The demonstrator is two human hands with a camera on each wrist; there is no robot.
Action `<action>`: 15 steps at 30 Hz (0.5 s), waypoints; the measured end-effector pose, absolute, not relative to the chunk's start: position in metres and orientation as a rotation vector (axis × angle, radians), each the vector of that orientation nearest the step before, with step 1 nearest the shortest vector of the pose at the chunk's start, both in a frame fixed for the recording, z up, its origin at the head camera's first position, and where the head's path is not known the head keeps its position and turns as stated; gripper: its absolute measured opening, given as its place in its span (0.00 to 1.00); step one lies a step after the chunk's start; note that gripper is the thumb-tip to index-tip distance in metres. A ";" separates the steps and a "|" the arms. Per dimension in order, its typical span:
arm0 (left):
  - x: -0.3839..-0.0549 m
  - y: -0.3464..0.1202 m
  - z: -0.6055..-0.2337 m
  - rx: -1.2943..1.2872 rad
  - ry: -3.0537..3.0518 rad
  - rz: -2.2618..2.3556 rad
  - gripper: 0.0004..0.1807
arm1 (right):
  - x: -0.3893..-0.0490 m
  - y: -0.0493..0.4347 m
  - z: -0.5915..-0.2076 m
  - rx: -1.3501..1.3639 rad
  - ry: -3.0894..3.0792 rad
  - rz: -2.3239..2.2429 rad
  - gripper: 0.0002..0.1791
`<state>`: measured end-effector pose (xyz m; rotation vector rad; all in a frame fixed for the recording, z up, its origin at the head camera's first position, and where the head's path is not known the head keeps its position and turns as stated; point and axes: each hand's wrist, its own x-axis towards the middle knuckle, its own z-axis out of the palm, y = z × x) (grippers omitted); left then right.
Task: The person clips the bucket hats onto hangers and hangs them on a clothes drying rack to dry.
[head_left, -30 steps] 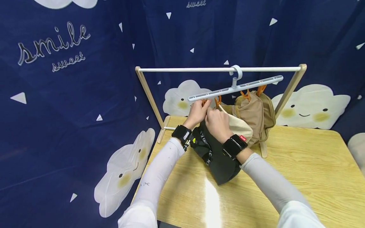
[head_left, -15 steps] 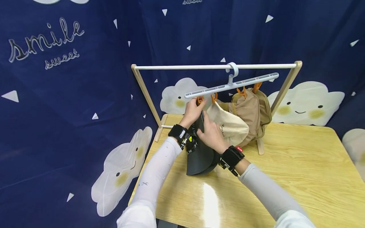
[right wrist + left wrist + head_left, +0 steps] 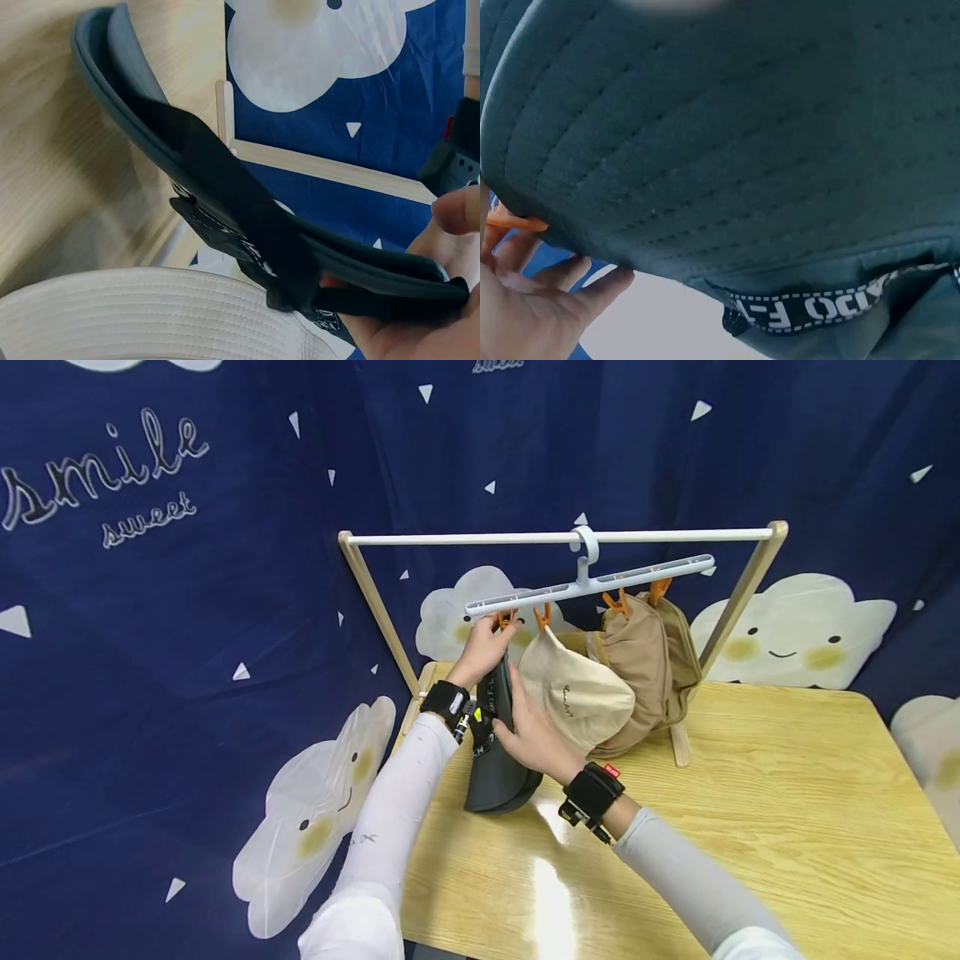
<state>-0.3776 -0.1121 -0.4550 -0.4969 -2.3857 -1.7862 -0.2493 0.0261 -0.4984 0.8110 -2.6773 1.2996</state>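
A dark grey brimmed hat (image 3: 501, 781) hangs folded below an orange clip (image 3: 507, 617) at the left end of a pale hanger (image 3: 540, 595). Rows of stitching cross its brim (image 3: 720, 150), and a black band with white lettering (image 3: 817, 309) runs along it. My left hand (image 3: 480, 652) is up at that clip, thumb and forefinger around it; its other fingers spread behind the brim. My right hand (image 3: 536, 731) lies against the hat's right side, forefinger straight along the edge, thumb apart. In the right wrist view the hat (image 3: 135, 127) passes beside the fingers.
A cream hat (image 3: 577, 693) and a tan backpack-like cloth item (image 3: 637, 660) hang from more orange clips to the right. The hanger hooks over a white rod (image 3: 465, 539) between wooden posts (image 3: 742, 602). Below is a wooden table (image 3: 750, 827); behind, a navy curtain (image 3: 262, 568).
My right hand has come down from near the clip to the hat's side, its fingers straightening. The hat now hangs more upright, further left, uncovering the cream hat. My left hand stays at the clip.
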 end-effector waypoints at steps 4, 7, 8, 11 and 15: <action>-0.383 -0.117 -0.452 -0.551 -2.393 -1.765 0.11 | -0.248 0.020 -0.507 0.888 -2.660 1.333 0.57; -0.387 -0.123 -0.451 -0.555 -2.412 -1.730 0.16 | -0.246 0.016 -0.513 0.937 -2.663 1.376 0.56; -0.388 -0.125 -0.450 -0.544 -2.423 -1.718 0.18 | -0.246 0.015 -0.516 0.948 -2.670 1.386 0.55; -0.392 -0.132 -0.451 -0.529 -2.439 -1.691 0.26 | -0.244 0.012 -0.521 0.977 -2.698 1.405 0.54; -0.393 -0.139 -0.452 -0.547 -2.453 -1.670 0.30 | -0.241 0.010 -0.527 0.981 -2.727 1.390 0.55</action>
